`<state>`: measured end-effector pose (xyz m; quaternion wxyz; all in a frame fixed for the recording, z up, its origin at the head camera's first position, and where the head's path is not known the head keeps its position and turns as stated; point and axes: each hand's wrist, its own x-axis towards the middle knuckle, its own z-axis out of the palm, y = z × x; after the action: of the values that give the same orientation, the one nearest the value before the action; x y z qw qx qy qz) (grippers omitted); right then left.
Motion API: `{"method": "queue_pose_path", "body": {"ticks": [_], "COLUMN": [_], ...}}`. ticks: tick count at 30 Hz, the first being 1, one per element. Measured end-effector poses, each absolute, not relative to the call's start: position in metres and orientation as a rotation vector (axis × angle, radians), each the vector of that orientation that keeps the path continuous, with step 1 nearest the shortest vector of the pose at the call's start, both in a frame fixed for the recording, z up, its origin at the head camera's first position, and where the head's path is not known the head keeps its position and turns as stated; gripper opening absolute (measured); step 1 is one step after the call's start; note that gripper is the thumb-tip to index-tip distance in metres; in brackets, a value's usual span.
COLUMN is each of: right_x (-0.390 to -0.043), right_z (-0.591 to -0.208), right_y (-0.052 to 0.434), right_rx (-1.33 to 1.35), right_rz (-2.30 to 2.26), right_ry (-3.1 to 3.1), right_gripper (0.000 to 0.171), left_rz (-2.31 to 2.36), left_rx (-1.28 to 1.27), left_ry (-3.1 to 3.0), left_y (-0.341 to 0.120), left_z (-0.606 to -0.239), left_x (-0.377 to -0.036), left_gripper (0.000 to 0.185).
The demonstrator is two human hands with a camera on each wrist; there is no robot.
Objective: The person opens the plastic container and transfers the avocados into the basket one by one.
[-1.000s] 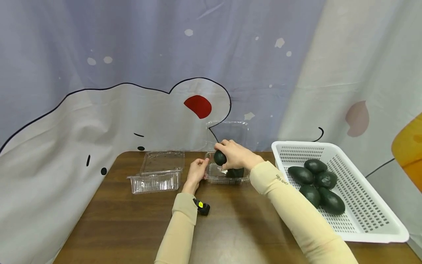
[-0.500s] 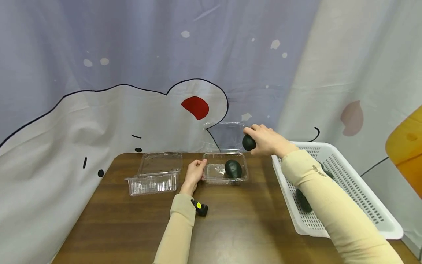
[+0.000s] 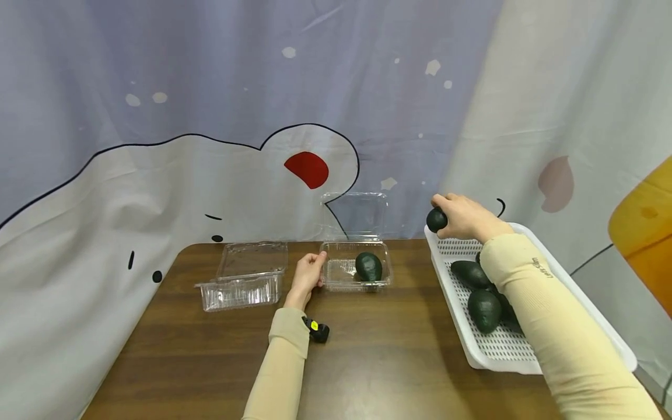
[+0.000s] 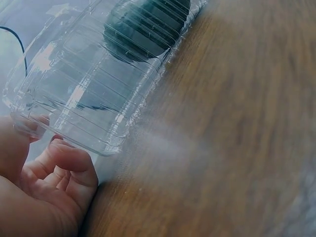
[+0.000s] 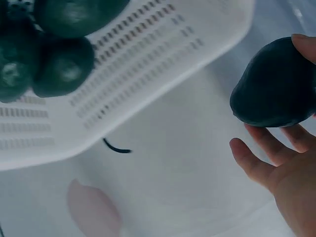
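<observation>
In the head view my right hand [image 3: 467, 218] grips a dark green avocado [image 3: 437, 220] above the far left corner of the white basket [image 3: 455, 326]. The right wrist view shows this avocado [image 5: 276, 86] between thumb and fingers. My left hand [image 3: 307, 274] pinches the left rim of an open clear plastic clamshell box [image 3: 336, 284], its lid [image 3: 362, 217] standing up behind. One avocado [image 3: 368, 267] lies in the right half of that box. Close up in the left wrist view, thumb and curled fingers of the left hand [image 4: 54, 182] meet at the box's corner.
Several avocados [image 3: 485, 311] lie in the basket, partly hidden by the right sleeve. Left of the left hand, another open clear clamshell box [image 3: 241, 293] stands on the brown wooden table [image 3: 367, 361]. A printed curtain [image 3: 236, 87] hangs behind.
My right hand has moved to the right with the avocado, from above the clamshell box to above the basket. The left hand stays at the box's rim; the avocado inside now shows fully.
</observation>
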<state>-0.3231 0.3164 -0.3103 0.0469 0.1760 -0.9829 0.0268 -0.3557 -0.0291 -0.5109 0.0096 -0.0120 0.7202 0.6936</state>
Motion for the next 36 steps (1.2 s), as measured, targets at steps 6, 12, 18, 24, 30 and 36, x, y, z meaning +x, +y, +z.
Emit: {"method": "queue_pose_path", "body": {"ticks": [6, 12, 18, 24, 30, 36], "right_x": [-0.326, -0.331, -0.339, -0.344, -0.345, -0.345], "right_z": [-0.332, -0.354, -0.375, -0.393, -0.403, -0.413], "right_y": [0.333, 0.357, 0.362, 0.363, 0.361, 0.359], "right_rx": [0.523, 0.441, 0.414, 0.421, 0.446, 0.466], "right_rz": [0.135, 0.235, 0.341, 0.368, 0.369, 0.358], "right_ry": [-3.044, -3.055, -3.105, -3.111, -3.125, -3.151], "right_gripper": [0.061, 0.056, 0.054, 0.053, 0.051, 0.048], "left_rz": [2.179, 2.178, 2.196, 2.164, 2.178, 2.208], "left_rx": [-0.067, -0.008, -0.058, -0.056, -0.036, -0.007], "left_ry": [2.253, 2.229, 2.242, 2.256, 2.256, 2.237], "left_y": [-0.031, -0.027, -0.031, -0.035, -0.036, -0.035], "left_z": [-0.511, -0.511, -0.512, -0.512, -0.512, -0.511], "left_x": [-0.355, -0.357, -0.357, -0.356, -0.355, -0.352], "left_gripper": [0.032, 0.039, 0.038, 0.042, 0.041, 0.038]}}
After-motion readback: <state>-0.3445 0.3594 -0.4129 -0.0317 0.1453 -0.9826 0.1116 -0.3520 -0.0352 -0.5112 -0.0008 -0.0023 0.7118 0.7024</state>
